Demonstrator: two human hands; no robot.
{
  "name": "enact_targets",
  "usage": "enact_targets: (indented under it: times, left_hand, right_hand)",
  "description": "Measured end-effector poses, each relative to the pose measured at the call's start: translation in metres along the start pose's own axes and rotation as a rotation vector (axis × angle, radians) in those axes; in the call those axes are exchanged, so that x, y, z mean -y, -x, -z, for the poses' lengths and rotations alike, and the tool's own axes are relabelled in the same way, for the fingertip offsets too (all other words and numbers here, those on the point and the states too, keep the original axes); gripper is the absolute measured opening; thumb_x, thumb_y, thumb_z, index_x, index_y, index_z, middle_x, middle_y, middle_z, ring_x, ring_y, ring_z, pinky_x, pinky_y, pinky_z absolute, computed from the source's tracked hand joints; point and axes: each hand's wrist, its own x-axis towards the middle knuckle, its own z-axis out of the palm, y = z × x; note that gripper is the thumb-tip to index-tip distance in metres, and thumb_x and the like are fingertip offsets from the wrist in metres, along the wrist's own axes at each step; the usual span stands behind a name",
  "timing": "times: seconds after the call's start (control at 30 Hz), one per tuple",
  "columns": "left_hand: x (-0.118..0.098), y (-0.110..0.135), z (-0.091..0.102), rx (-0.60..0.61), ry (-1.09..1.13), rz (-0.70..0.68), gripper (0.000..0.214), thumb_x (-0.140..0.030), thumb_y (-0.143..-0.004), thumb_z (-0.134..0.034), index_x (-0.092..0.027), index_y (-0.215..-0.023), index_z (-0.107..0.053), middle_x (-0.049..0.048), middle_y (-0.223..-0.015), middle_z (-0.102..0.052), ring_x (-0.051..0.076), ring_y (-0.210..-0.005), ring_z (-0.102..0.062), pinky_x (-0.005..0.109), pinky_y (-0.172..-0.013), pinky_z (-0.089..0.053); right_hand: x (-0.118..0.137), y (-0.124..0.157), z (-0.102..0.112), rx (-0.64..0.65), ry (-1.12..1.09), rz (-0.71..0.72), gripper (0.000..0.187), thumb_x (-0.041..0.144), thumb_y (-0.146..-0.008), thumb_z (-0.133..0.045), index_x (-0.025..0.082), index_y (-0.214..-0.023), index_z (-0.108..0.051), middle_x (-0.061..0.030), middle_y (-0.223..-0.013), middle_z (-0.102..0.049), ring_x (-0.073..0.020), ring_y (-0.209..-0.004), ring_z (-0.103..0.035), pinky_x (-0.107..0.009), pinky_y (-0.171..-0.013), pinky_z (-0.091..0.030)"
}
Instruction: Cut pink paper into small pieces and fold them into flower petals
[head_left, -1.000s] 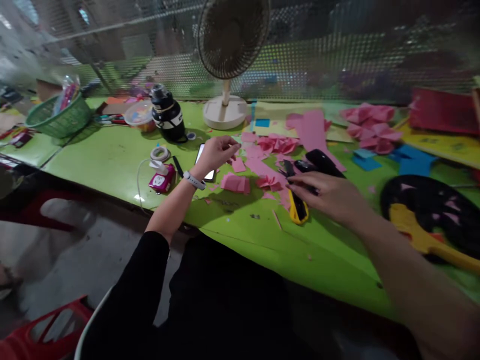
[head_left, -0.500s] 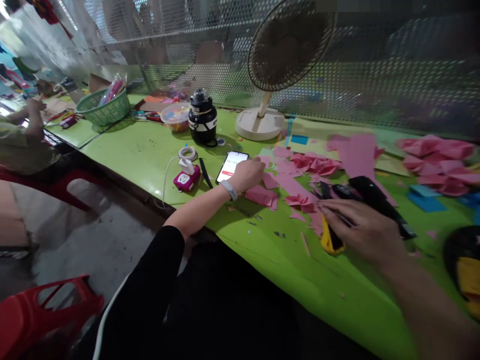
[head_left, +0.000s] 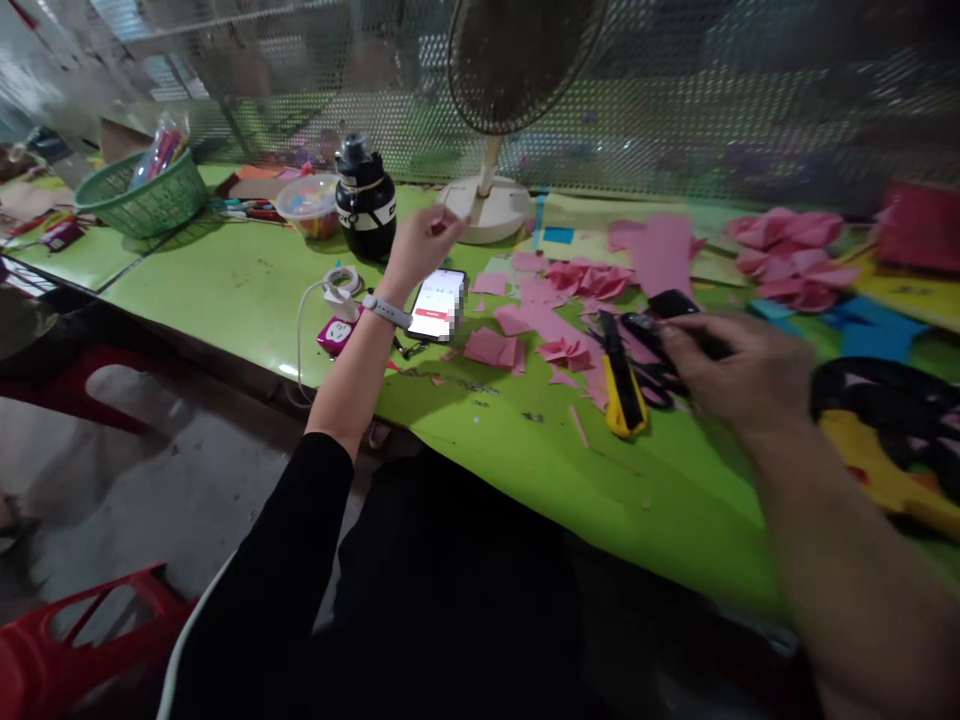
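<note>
My left hand [head_left: 426, 240], with a grey band on its wrist, is raised above the lit phone [head_left: 439, 308] and in front of the fan base. Its fingers are curled together; whatever they may hold is hidden. My right hand [head_left: 739, 370] is closed over a long black stapler [head_left: 675, 304], mostly covered by the palm. Just left of it lie dark-handled scissors [head_left: 654, 385] and a yellow-and-black utility knife [head_left: 622, 390]. Cut pink paper pieces [head_left: 491, 348] and a small folded pink paper flower [head_left: 566, 353] are spread between my hands.
A fan [head_left: 487, 205] stands at the back, beside a black bottle [head_left: 365, 200] and a plastic tub [head_left: 309, 205]. A green basket [head_left: 142, 200] is farther left. A purple socket [head_left: 335, 332] sits near the front edge. Pink paper flowers [head_left: 795, 250] and a yellow-black tape roll [head_left: 877, 440] lie right.
My left hand has lifted off the phone and moved up toward the fan. My right hand has left the scissors beside the knife and closed over the stapler. The view has shifted right.
</note>
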Motion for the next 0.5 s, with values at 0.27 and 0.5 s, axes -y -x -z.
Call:
enact_targets:
  times: [0.27,0.5]
  left_hand:
    - [0.000,0.029,-0.046,0.514,-0.548,0.024,0.040,-0.043,-0.082,-0.069,-0.014,-0.110,-0.072,0.0135,-0.113,-0.067,0.024,-0.100,-0.062,0.031,-0.086,-0.047]
    - [0.010,0.012,-0.043,0.401,-0.518,0.117,0.040,-0.037,-0.087,-0.064,-0.012,-0.118,-0.067,0.0158,-0.127,-0.063,0.027,-0.115,-0.059,0.033,-0.091,-0.048]
  right_hand:
    - [0.007,0.004,-0.004,0.151,-0.031,0.085,0.022,0.032,-0.094,-0.053,0.020,-0.093,-0.072,-0.0133,-0.100,-0.077,-0.0291,-0.090,-0.073,-0.040,-0.079,-0.056]
    - [0.008,0.004,-0.007,0.174,-0.103,0.111,0.023,0.033,-0.094,-0.052,0.022,-0.096,-0.073,-0.0103,-0.098,-0.076,-0.0294,-0.092,-0.072,-0.045,-0.081,-0.057]
